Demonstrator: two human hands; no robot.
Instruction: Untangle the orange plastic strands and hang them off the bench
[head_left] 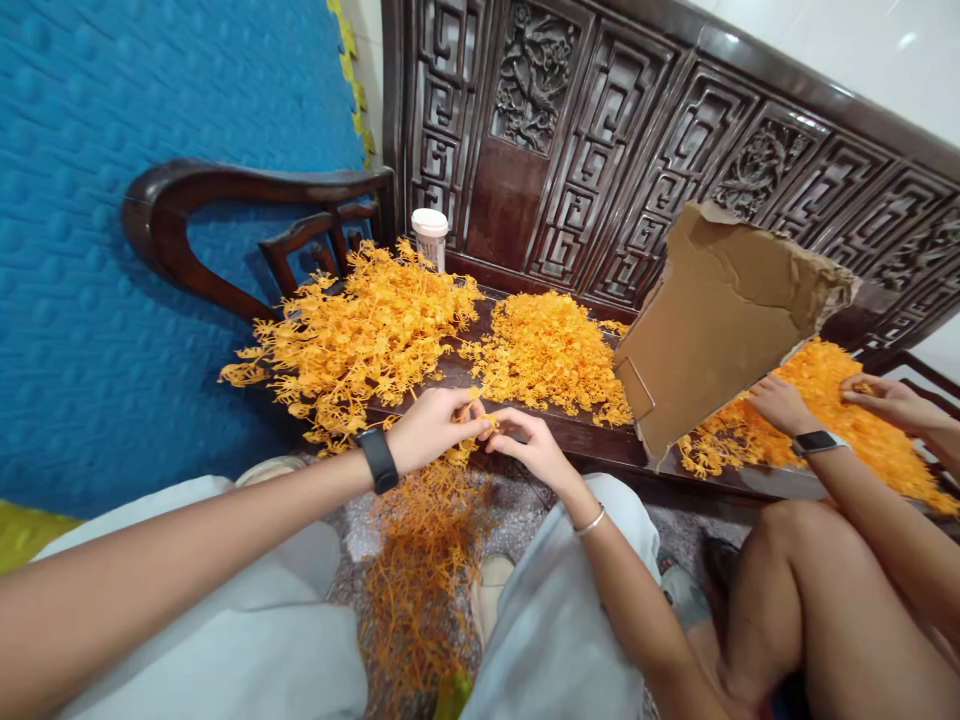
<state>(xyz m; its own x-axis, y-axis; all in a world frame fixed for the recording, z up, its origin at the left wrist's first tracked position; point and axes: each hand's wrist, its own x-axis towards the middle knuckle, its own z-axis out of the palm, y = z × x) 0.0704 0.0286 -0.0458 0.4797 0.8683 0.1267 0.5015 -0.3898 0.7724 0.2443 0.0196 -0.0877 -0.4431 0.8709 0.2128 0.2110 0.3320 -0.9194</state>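
Note:
My left hand [436,430], with a black band on the wrist, is closed on a small orange plastic flower piece [491,421]. My right hand [531,447], wearing a thin bracelet, pinches the same piece from the right; the fingertips of both hands nearly meet. Behind my left hand spreads a loose heap of branched orange plastic flower sprays [367,330]. Past my right hand lies a denser pile of small orange pieces [555,350]. Below my hands, a mass of thin orange stems [424,570] covers the floor between my legs.
The dark carved wooden bench [510,205] bears the piles, a white-lidded container [430,238] and an upright cardboard sheet [720,320]. Beyond the cardboard, another person's hands [780,403] work at an orange heap [862,430]. Blue foam matting [150,90] lies to the left.

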